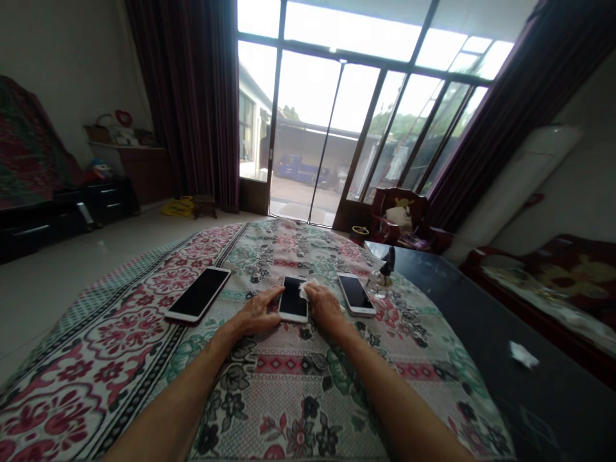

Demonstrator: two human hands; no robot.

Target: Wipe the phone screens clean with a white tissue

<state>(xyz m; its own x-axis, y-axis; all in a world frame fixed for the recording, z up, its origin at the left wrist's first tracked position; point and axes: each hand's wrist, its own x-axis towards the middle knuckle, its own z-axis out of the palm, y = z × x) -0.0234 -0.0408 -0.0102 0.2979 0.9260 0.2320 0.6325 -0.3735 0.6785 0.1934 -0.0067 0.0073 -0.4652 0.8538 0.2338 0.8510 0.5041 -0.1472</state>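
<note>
While the left hand (261,310) is partly open, with its fingers and thumb against the left edge of a white-framed rectangular smartphone (291,300), the right hand (327,308) is bent closed around a small, crumpled white wipe (303,291). The wipe touches the upper right part of the phone's dark glass, and the right fingers reach over that side.

To the right of a second white-framed phone (356,294) stands a small clear bottle (379,284) with a black top (387,262); whether it holds liquid is too unclear to tell.

The smartphone between the hands lies flat, screen up, in the middle of the table, on a patterned cloth (298,378) of pink, green, grey and white flowers. Its screen is black, with a white band at the near end. The second phone lies near the right hand, also screen up and dark. Well to the left of the hands, a larger white-framed tablet-like device (199,295) lies at a slant, its screen black. Another crumpled white tissue (523,355) rests on a dark, smooth surface (447,301) at the right.
</note>
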